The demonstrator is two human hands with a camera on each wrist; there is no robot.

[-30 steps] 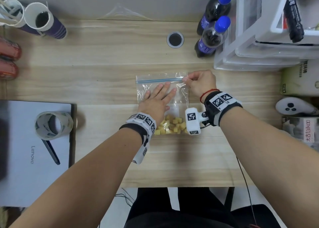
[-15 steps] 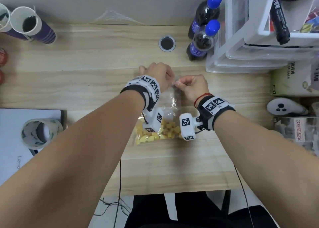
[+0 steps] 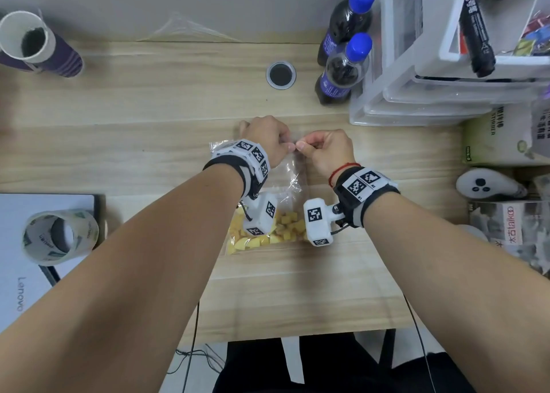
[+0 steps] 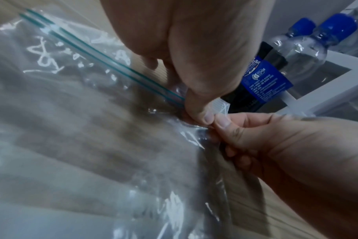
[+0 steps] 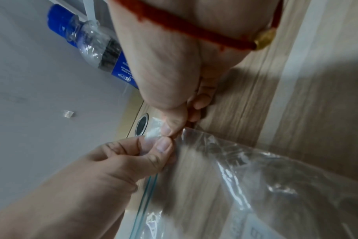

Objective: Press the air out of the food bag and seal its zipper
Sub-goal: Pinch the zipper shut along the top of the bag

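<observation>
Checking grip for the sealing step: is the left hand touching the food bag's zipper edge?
Touching. In the left wrist view the left hand pinches the food bag at the end of its blue zipper, thumb pressed on the plastic beside the right hand.

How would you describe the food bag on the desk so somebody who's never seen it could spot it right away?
Start at the wooden desk and look to the middle of its near edge, between the person's two wrists. There lies a clear zip bag with yellow food cubes at its near end. Nothing else there is see-through plastic with a teal zipper line, and both hands pinch its top.
</observation>
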